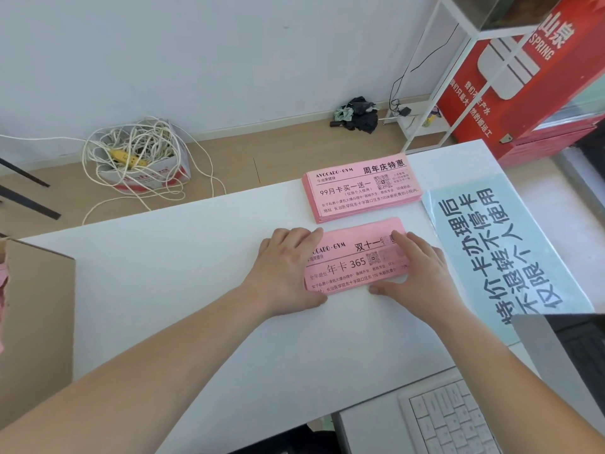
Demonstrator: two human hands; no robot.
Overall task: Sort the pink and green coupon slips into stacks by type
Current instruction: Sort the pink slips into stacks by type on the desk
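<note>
Two stacks of pink coupon slips lie on the white table (183,290). The far stack (360,188) sits alone near the table's back edge. The near stack (350,263), printed with "365", lies just in front of it. My left hand (288,273) rests flat against the near stack's left end, fingers straight. My right hand (419,270) lies over its right end, fingers straight on top and thumb along the front edge. No green slips are in view.
A pale blue printed sign (501,247) lies right of the stacks. A white keyboard (451,417) sits at the front right. A cardboard box (36,316) with pink slips stands at the left edge. On the floor behind are a box of tangled cord (137,155) and a red cabinet (523,86).
</note>
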